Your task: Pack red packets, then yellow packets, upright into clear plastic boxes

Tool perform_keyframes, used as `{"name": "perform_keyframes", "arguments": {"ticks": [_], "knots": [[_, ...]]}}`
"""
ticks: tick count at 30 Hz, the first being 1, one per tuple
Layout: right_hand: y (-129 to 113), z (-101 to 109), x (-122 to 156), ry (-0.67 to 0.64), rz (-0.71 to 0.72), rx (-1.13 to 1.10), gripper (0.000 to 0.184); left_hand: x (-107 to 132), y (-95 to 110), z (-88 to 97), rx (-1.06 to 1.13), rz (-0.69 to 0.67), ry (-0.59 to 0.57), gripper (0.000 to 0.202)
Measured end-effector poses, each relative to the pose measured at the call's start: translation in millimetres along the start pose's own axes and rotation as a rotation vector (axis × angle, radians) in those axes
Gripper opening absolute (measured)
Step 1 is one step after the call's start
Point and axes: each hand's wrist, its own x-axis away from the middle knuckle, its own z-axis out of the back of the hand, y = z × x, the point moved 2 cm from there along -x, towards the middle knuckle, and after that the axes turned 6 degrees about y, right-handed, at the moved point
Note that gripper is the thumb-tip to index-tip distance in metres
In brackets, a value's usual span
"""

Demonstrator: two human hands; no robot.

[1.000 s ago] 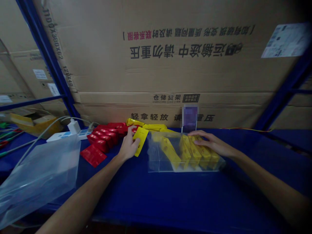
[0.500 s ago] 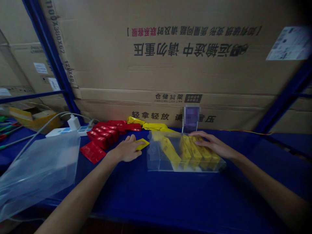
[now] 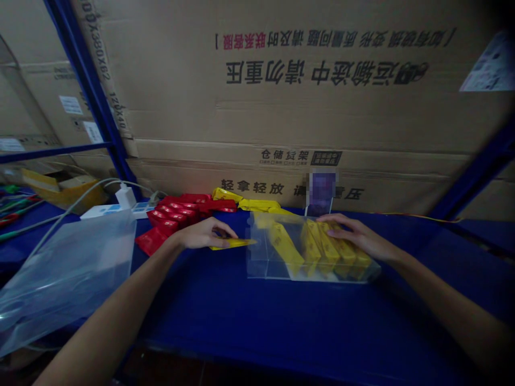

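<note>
My left hand (image 3: 205,232) pinches a yellow packet (image 3: 231,244) between thumb and fingers, just left of a clear plastic box (image 3: 257,265). The packet lies nearly flat and its right tip meets the box's left end. Inside the box several yellow packets (image 3: 322,249) stand in a row at the right, and one yellow packet (image 3: 285,247) leans apart at the left. My right hand (image 3: 354,236) reaches over the box's back right side, its thumb and fingers around the top of the standing packets. Some of its fingertips are hidden behind them.
Red packets (image 3: 173,217) are heaped left of my left hand, with more yellow packets (image 3: 259,205) behind the box. A phone (image 3: 322,193) stands against the cardboard (image 3: 181,118). Clear plastic bags (image 3: 80,262), a power strip (image 3: 100,212) and cables occupy the left side.
My left hand has lifted slightly and turned the yellow packet so it points right, touching the box's left end. My right hand stays at the packets. The view has shifted a little.
</note>
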Motion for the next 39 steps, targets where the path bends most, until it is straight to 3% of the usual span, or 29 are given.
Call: {"name": "perform_keyframes", "arguments": {"ticks": [6, 9, 14, 18, 22, 27, 34, 39], "knots": [[-3.6, -0.9, 1.0, 0.017, 0.018, 0.006, 0.037, -14.1, 7.4, -26.2, -0.393, -0.11, 0.301, 0.032], [-3.3, -0.9, 0.0, 0.022, 0.023, 0.018, 0.037, -15.6, 11.1, -31.8, -0.563, -0.109, 0.356, 0.033], [-3.2, -0.5, -0.5, 0.032, 0.031, 0.025, 0.04, -18.4, 11.5, -32.2, -0.7, -0.151, 0.35, 0.034], [-3.9, -0.8, -0.3, 0.026, 0.034, 0.025, 0.039, -19.5, 12.1, -33.1, -0.764, -0.096, 0.371, 0.04], [-3.2, -0.9, -1.1, 0.026, 0.031, 0.021, 0.04, -14.9, 19.9, -35.1, -0.685, -0.147, 0.285, 0.031], [-3.5, -0.7, -1.8, 0.04, 0.057, 0.011, 0.035, -9.2, 24.9, -31.2, -0.548, -0.194, 0.191, 0.046], [-1.3, -1.5, -1.7, 0.036, 0.069, 0.02, 0.033, -8.0, 30.6, -25.2, -0.498, -0.181, 0.189, 0.03], [-2.4, -1.2, -1.4, 0.044, 0.072, 0.032, 0.035, -13.5, 25.3, -38.4, -0.546, -0.19, 0.245, 0.044]]}}
